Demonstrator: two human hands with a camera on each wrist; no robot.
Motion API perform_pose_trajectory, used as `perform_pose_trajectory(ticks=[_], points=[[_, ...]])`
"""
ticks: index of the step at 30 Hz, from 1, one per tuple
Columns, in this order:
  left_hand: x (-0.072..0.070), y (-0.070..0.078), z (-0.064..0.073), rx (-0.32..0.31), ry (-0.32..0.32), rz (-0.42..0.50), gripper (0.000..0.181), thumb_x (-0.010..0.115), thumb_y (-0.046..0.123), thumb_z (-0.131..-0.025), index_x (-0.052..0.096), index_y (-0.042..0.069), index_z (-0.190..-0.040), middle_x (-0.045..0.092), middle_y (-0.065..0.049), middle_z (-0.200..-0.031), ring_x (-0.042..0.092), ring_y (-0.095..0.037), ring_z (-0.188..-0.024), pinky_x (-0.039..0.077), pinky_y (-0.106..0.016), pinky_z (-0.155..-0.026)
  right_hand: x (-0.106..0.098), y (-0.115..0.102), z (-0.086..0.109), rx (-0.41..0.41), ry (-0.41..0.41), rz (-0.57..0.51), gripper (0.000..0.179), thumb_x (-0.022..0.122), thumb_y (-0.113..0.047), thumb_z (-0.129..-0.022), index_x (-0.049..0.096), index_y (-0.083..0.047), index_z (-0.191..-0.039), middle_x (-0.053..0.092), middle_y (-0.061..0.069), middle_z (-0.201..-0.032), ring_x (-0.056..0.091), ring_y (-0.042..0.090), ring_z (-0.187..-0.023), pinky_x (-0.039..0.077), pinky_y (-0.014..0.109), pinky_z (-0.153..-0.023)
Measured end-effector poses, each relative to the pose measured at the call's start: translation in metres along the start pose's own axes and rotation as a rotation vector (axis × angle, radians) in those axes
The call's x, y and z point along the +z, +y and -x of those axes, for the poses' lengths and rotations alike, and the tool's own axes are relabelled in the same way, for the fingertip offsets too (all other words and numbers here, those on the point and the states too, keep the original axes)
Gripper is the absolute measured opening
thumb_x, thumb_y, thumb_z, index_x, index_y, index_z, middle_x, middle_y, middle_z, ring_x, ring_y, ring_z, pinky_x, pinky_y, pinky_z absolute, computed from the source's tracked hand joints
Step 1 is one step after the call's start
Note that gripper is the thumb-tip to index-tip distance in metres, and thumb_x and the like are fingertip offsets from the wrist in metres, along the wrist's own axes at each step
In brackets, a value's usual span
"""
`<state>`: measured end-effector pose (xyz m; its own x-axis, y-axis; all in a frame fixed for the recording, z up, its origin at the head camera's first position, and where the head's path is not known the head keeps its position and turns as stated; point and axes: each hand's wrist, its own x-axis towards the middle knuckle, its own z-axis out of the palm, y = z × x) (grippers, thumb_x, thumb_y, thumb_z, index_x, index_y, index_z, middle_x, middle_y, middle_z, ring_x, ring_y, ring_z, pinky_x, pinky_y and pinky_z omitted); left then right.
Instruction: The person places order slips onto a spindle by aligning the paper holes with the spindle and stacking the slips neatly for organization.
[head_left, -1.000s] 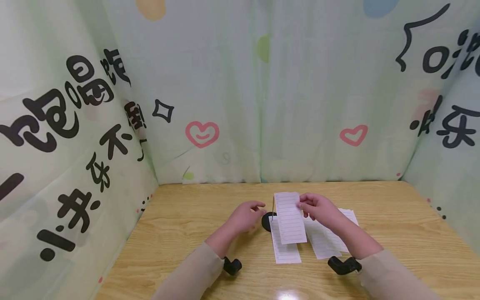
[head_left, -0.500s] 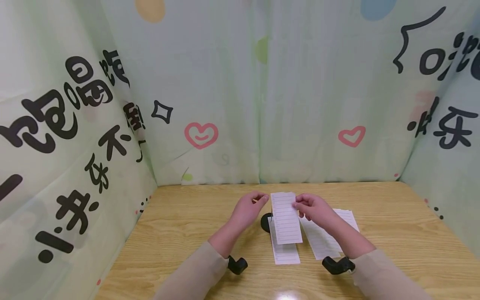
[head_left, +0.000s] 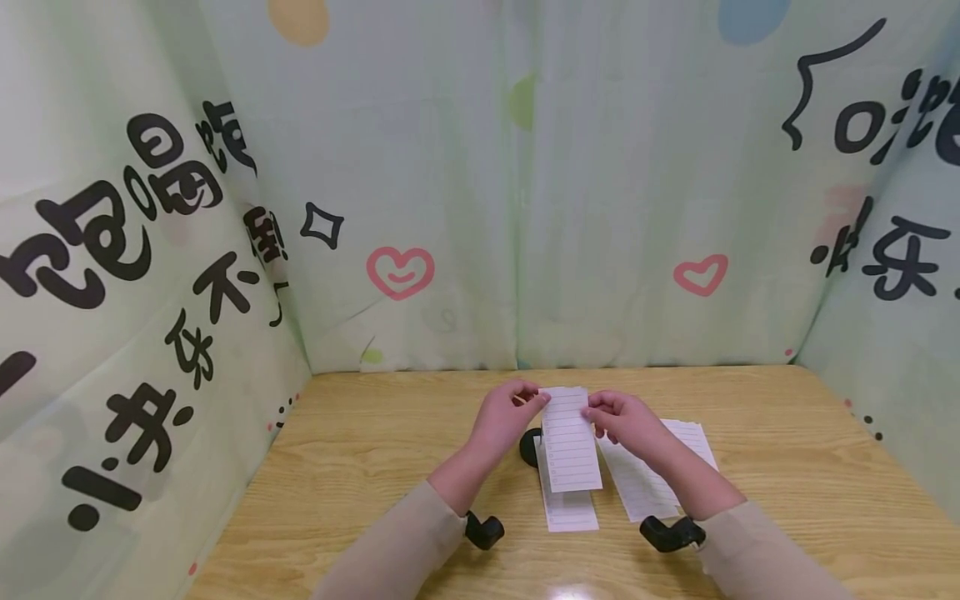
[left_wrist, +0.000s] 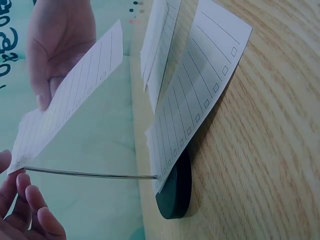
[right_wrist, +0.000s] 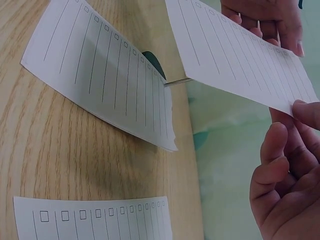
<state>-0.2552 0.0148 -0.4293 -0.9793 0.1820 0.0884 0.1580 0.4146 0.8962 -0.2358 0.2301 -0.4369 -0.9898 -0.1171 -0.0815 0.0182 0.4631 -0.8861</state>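
Sheet (head_left: 571, 450) slopes down nearward along its long axis, left hand (head_left: 504, 418) and right hand (head_left: 630, 423) pinching opposite long edges toward its far end, which sits at the tip of the spike (left_wrist: 95, 174).

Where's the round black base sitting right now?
In the head view, the round black base is on the table, just below the left hand in the picture, its right part hidden by the lined sheets.
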Motion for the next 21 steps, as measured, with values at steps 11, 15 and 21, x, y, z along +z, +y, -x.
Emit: perform_pose_trajectory(ticks=[11, 15, 21], points=[[0.0027, -0.0033, -0.0021, -0.004, 0.004, 0.009, 0.018, 0.069, 0.035, -0.094, 0.073, 0.019, -0.1, 0.064, 0.008, -0.094, 0.055, -0.014, -0.086, 0.05, -0.027, -0.069, 0.0028, -0.0041, 0.0029, 0.01, 0.01, -0.006, 0.024, 0.059, -0.019, -0.1, 0.06, 0.0, -0.115, 0.059, 0.007, -0.078, 0.052, 0.028, -0.073, 0.042, 0.034, -0.062], [0.0027, -0.0024, -0.0026, -0.017, 0.005, 0.005, 0.019, 0.068, 0.036, -0.094, 0.073, 0.019, -0.101, 0.064, 0.008, -0.095, 0.055, -0.014, -0.086, 0.049, -0.028, -0.069, 0.0024, -0.0036, 0.0011, 0.014, 0.01, 0.0, 0.024, 0.059, -0.02, -0.1, 0.059, -0.001, -0.115, 0.06, 0.007, -0.078, 0.052, 0.03, -0.074, 0.042, 0.035, -0.063], [0.0025, -0.0011, -0.0031, -0.015, 0.007, 0.001, 0.02, 0.067, 0.036, -0.095, 0.073, 0.018, -0.101, 0.064, 0.007, -0.094, 0.055, -0.014, -0.085, 0.049, -0.028, -0.068, 0.0028, -0.0032, -0.0002, 0.015, 0.012, -0.008, 0.025, 0.058, -0.02, -0.1, 0.059, -0.001, -0.116, 0.059, 0.007, -0.079, 0.052, 0.031, -0.074, 0.042, 0.036, -0.064]])
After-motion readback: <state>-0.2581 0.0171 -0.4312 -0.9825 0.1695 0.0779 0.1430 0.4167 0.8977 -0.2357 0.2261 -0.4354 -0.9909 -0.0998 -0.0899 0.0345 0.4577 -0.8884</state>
